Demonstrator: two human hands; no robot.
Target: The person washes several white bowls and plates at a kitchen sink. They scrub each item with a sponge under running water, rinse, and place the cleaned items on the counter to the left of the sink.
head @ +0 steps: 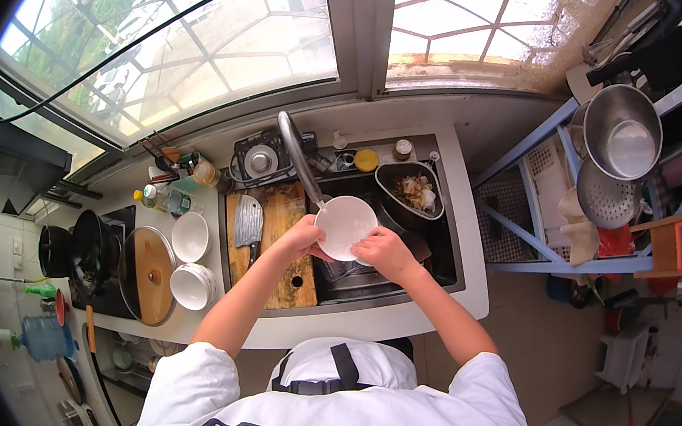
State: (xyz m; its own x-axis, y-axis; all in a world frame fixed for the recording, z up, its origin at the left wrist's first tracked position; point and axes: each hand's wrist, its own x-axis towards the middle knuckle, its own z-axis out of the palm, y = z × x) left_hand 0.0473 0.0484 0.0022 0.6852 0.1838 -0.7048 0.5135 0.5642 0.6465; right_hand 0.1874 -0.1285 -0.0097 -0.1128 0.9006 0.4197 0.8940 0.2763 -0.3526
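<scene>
Over the dark sink [363,291] I hold a white bowl [347,223], its inside facing up towards me. My left hand [305,237] grips the bowl's left rim, and my right hand [388,253] has its lower right side, fingers at the rim. The spout of the metal faucet [300,155] ends at the bowl's upper left edge; whether water runs is hard to tell. Left of the sink basin lies a wooden cutting board [285,257], with a cleaver [248,221] resting on it. A triangular strainer basket [410,189] holding food scraps sits in the sink's far right corner.
Two stacks of white bowls [190,237] stand on the left counter beside a glass pan lid [147,276] and a black wok [91,247]. Bottles [166,199] line the windowsill side. At right, a blue metal rack [525,202] carries a steel pot [624,132] and a colander [608,196].
</scene>
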